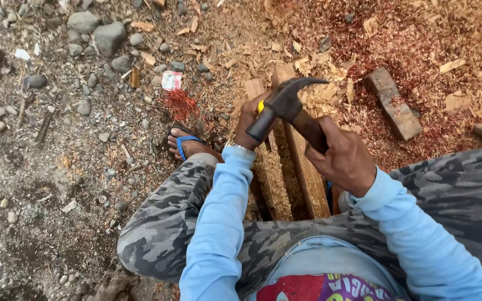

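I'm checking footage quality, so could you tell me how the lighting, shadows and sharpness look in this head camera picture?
Head view: soft, even daylight with no hard shadows or glare; the hammer in the right hand is slightly motion-blurred, the left hand and planks fairly sharp; the gravel curves mildly near the edges, suggesting wide-angle distortion.

Both hands are raised before the knees, left hand [250,120] and right hand [344,159] each clenched

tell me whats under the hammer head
Under the hammer head, two wooden slats lie on sawdust. The left hand grips something yellow there; what it is stays covered.
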